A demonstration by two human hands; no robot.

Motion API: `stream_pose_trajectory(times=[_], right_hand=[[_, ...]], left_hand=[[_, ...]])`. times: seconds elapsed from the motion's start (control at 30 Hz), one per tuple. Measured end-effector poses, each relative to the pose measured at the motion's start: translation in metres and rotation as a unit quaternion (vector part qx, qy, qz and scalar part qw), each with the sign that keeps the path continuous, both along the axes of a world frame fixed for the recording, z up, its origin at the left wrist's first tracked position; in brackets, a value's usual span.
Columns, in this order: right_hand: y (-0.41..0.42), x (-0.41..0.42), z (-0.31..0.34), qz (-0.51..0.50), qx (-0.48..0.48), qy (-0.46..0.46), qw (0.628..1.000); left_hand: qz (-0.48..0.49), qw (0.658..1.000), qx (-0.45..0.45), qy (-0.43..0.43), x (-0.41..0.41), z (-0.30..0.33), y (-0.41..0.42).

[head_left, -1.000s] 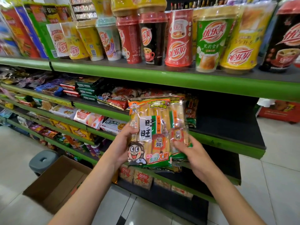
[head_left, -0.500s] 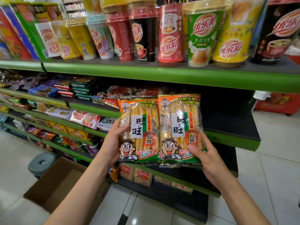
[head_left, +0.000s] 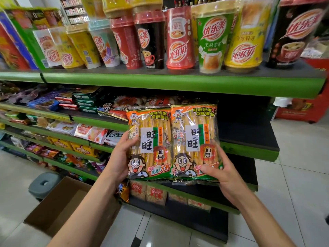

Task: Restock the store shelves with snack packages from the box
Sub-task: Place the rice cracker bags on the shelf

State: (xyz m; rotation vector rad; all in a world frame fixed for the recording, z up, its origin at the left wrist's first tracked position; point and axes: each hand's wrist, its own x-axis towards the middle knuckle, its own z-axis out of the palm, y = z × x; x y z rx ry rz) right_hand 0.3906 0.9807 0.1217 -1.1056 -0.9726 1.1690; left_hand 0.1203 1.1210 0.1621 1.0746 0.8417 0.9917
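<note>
I hold two rice-cracker packages upright and side by side in front of the green shelves. My left hand [head_left: 119, 157] grips the left package [head_left: 149, 143] along its left edge. My right hand [head_left: 221, 172] grips the right package [head_left: 195, 139] at its lower right corner. Both packages are orange and green with a cartoon face. Behind them the dark shelf board [head_left: 245, 132] lies bare on its right side. The open cardboard box [head_left: 58, 207] stands on the floor at the lower left, its visible inside showing no packages.
Tall drink cups [head_left: 179, 38] line the top shelf. Assorted snack packs [head_left: 89, 132] fill the middle shelves to the left. More orange packs [head_left: 147, 192] lie on the bottom shelf. A grey stool [head_left: 44, 183] stands by the box. A red crate [head_left: 300, 109] sits at the right.
One second ago the two packages were stacked together between my hands. I have spread them apart side by side, the right hand moving right, and raised them slightly toward the shelf.
</note>
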Motion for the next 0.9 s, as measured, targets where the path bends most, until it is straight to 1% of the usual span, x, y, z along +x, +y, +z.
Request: stream_pose_trajectory(times=[0.3,0.6,0.67,0.77,0.9], right_hand=[[-0.003,0.003,0.000,-0.025,0.004,0.014,1.000],[-0.004,-0.001,0.001,-0.033,-0.014,0.007,0.999],[-0.005,-0.003,0.003,-0.036,-0.020,0.005,0.999],[-0.007,0.000,0.011,-0.068,-0.031,0.006,0.997],[-0.004,0.027,0.036,-0.125,-0.042,0.006,0.991]], left_hand=[[-0.017,1.000,0.009,-0.001,0.000,0.003,0.002],[-0.006,1.000,0.000,0.009,0.002,0.004,-0.001],[-0.005,1.000,-0.007,0.001,0.002,0.005,0.000],[-0.013,1.000,-0.012,-0.012,0.004,0.005,-0.001],[-0.020,0.999,-0.021,-0.025,0.005,0.001,-0.003]])
